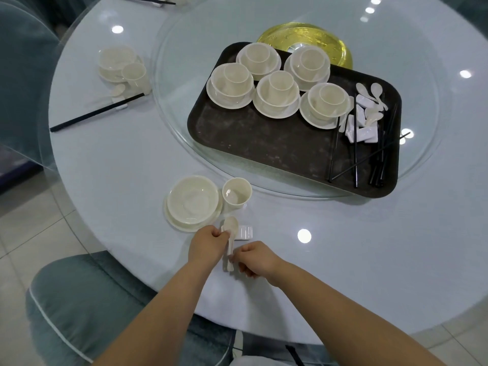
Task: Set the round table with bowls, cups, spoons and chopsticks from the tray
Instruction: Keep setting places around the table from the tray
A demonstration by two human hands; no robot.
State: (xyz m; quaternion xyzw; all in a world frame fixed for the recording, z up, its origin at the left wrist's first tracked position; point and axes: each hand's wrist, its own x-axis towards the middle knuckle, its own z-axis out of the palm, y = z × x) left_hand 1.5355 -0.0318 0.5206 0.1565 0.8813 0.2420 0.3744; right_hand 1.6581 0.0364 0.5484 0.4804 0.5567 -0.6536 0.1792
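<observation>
I have the spoon (230,240) in both hands near the table's (343,260) front edge. Its bowl lies over the left end of the white rest (245,231), and its handle runs back toward me. My left hand (208,244) pinches the spoon just behind the bowl, fingers curled in tight. My right hand (257,258) has its fingers curled at the handle's tail; I cannot tell for sure whether they clamp it or only touch it.

Just beyond the rest stands a cup (237,194), upright. To its left, touching or nearly so, a bowl (193,199) sits on a saucer.

Farther out, on the glass turntable (169,107), lies the dark tray (264,146). Five bowl-and-cup stacks (277,95) crowd its far half. At its right end lie loose spoons (376,91), more rests (361,130) and black chopsticks (380,157), some crossed.

Well off to the left is a finished setting (121,66) with its own chopsticks (95,113) propped on a rest. A green chair (79,299) stands under the near table edge, by my left arm.
</observation>
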